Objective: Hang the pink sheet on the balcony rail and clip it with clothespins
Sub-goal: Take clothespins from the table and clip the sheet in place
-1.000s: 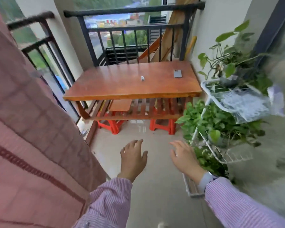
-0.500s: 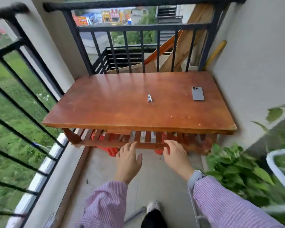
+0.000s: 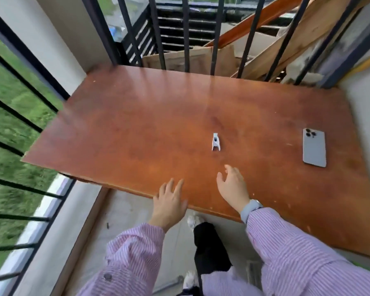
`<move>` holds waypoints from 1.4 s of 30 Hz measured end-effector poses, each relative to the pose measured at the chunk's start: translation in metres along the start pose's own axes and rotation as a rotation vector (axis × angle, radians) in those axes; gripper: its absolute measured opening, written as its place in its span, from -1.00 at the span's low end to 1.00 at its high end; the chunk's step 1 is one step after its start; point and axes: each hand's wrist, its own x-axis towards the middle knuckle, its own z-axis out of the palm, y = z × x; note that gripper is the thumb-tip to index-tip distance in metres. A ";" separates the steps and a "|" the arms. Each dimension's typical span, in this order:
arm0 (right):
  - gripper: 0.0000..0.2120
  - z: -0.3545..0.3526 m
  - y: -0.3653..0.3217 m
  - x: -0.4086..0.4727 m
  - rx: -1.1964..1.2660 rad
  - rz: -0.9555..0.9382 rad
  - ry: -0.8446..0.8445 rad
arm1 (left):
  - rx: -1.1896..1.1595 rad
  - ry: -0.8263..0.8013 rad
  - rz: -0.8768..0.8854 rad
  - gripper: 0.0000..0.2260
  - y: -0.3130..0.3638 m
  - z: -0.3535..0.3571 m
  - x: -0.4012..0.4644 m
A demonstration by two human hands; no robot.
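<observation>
I am looking down on the brown wooden table [image 3: 137, 129], and I place everything from it. 1 white clothespin [image 3: 216, 142] lies on its top, a little right of the middle, with its 2 splayed legs pointing toward me. My right hand [image 3: 233, 186] is over the tabletop just on my side of the clothespin, near it but not touching it, fingers spread loosely and empty. My left hand [image 3: 169, 202] sits over the table's near edge, left of my right hand, also spread flat and holding nothing. A grey band [image 3: 250, 207] wraps my right wrist, and both arms are in pink-and-white striped sleeves [image 3: 291, 253]. Toward the table's right side, well apart from the clothespin, a grey phone [image 3: 314, 147] lies with its back and camera lenses facing up. Nothing on the table holds anything; the top carries only the clothespin and the phone. The black balcony rail bars [image 3: 186, 33] rise behind the table's far edge and along its left side, with grass visible through the left bars. Behind the far bars, wooden planks [image 3: 303, 30] lean across a flattened piece of cardboard [image 3: 197, 58]. The pink sheet is out of view. Below the table's near edge I can see a dark trouser leg [image 3: 209, 248] over the concrete floor.
</observation>
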 end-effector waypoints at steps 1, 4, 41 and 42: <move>-0.57 0.003 -0.004 0.022 -0.018 0.010 -0.003 | 0.008 -0.013 -0.028 -0.46 -0.001 0.002 0.015; -0.48 0.013 -0.014 0.081 -0.064 0.071 -0.027 | 0.038 -0.040 -0.076 -0.44 -0.001 0.004 0.055; -0.58 0.219 -0.061 -0.501 -0.375 -1.727 -1.418 | -0.519 0.886 -1.925 -0.56 0.003 0.210 -0.558; -0.63 0.222 -0.053 -0.534 -0.373 -1.755 -1.466 | -0.516 0.919 -1.991 -0.56 0.012 0.220 -0.584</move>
